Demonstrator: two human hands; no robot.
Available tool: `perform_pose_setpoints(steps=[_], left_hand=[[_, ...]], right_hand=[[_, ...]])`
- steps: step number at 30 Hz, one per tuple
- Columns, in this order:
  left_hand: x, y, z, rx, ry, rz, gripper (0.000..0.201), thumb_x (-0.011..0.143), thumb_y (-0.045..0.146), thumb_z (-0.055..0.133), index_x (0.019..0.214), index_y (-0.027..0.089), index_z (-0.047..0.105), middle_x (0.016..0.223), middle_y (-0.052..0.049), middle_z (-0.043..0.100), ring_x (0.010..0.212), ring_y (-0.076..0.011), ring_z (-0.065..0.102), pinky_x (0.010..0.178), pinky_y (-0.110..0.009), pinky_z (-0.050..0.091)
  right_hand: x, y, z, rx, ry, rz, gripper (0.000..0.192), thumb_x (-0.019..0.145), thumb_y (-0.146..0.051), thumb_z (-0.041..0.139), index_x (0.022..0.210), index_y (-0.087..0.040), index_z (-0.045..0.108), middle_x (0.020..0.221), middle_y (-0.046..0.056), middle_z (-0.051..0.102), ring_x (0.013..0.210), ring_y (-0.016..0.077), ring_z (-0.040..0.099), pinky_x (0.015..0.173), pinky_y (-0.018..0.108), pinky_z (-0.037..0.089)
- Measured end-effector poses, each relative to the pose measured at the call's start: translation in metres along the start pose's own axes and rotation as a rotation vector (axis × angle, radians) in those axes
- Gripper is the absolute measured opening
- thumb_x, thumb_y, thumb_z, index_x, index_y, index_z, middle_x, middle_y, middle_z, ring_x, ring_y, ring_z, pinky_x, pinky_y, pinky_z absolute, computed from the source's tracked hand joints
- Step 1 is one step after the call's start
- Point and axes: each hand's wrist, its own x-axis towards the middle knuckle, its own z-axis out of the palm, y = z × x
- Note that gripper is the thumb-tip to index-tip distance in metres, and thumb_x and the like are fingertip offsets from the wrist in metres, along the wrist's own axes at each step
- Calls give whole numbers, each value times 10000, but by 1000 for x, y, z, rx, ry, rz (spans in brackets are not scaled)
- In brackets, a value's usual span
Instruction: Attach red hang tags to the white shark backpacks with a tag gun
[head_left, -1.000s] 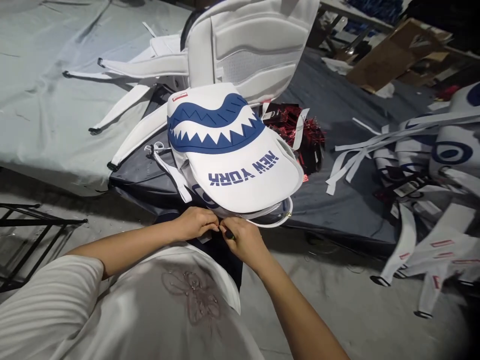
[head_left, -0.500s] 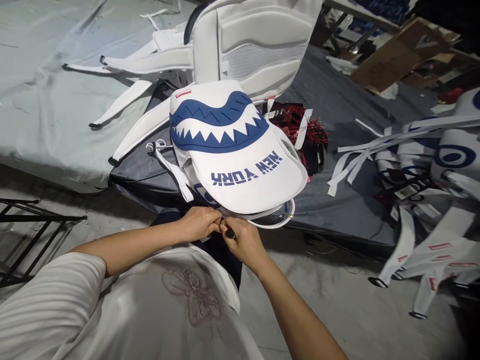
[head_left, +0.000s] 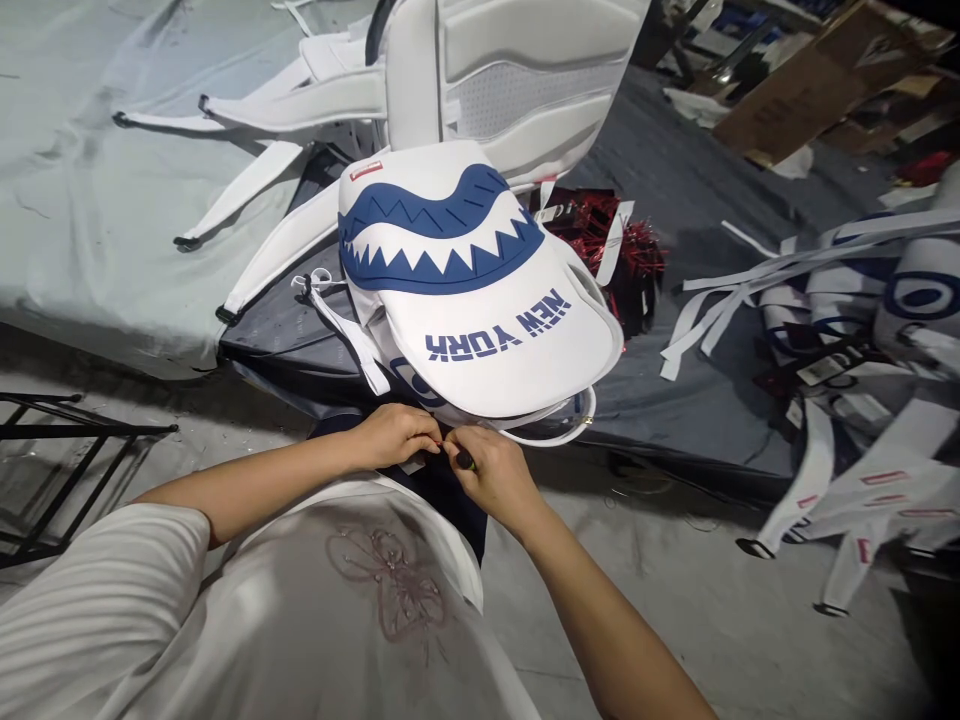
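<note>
Both hands are held pinched together at the near edge of the grey cloth-covered table (head_left: 112,250): left hand (head_left: 394,437) and right hand (head_left: 491,475) grip a small fitting beneath the white padded "NEW YORK" shark-mouth panel (head_left: 480,290). Position is unchanged since a second earlier; fine work continues.

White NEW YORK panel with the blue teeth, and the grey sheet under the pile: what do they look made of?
White NEW YORK panel: looks like smooth faux leather over padding, matte with a slight sheen; it keeps a domed, stiff curve and its blue graphics look printed or applied. Hedged, since texture is too fine to see.

Grey sheet: seems a thin woven or coated fabric, dull finish; it lies in soft wrinkles and folds.
</note>
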Motion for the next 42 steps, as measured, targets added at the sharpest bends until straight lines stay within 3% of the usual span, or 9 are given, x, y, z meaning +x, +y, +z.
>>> perform_pose_setpoints(steps=[7, 15, 23, 28, 33, 38, 42], left_hand=[[3, 4, -4, 73, -43, -26, 145, 945, 199, 584, 937, 185, 729, 876, -22, 720, 796, -124, 655, 708, -215, 433], [11, 10, -8, 177, -79, -145, 45, 871, 208, 695, 842, 181, 673, 778, 5, 710, 733, -147, 640, 603, -230, 337], [13, 12, -16, 222, -142, -71, 141, 932, 285, 634, 850, 180, 677, 824, -16, 704, 765, -147, 640, 602, -240, 321], [13, 4, -18, 109, -146, 25, 159, 949, 262, 599, 850, 174, 687, 816, -16, 691, 758, -133, 627, 646, -227, 360], [10, -1, -15, -132, -127, 13, 90, 900, 225, 634, 866, 156, 681, 814, -19, 676, 746, -116, 607, 705, -206, 420], [-2, -6, 2, -580, 54, -225, 123, 800, 229, 702, 868, 132, 667, 700, -4, 661, 643, -106, 610, 635, -200, 466], [-12, -9, 21, -691, 236, -373, 234, 790, 329, 712, 882, 130, 629, 721, -21, 672, 621, -118, 628, 569, -203, 483]], right_hand=[[0, 1, 0, -65, -10, -10, 160, 955, -209, 482, 864, -191, 612, 782, 43, 667, 696, 181, 594, 651, 288, 350], [5, -2, -3, -113, -51, -21, 156, 932, -192, 486, 816, -189, 591, 714, 33, 630, 637, 168, 556, 605, 289, 297], [7, -2, -5, -47, -49, -5, 158, 927, -192, 478, 811, -195, 585, 715, 32, 642, 651, 168, 576, 607, 282, 306], [7, -1, -9, 33, -65, -8, 174, 938, -204, 474, 797, -195, 575, 708, 27, 635, 645, 160, 567, 604, 267, 325], [8, -2, -11, 132, -33, 17, 192, 928, -206, 470, 774, -188, 584, 685, 22, 633, 605, 145, 546, 588, 257, 329], [9, -3, -14, 271, 16, 58, 181, 910, -209, 491, 775, -190, 610, 693, 15, 660, 587, 135, 562, 590, 247, 360], [7, -3, -11, 390, 107, 88, 174, 923, -226, 514, 796, -193, 629, 724, 10, 682, 633, 139, 609, 622, 240, 409]])
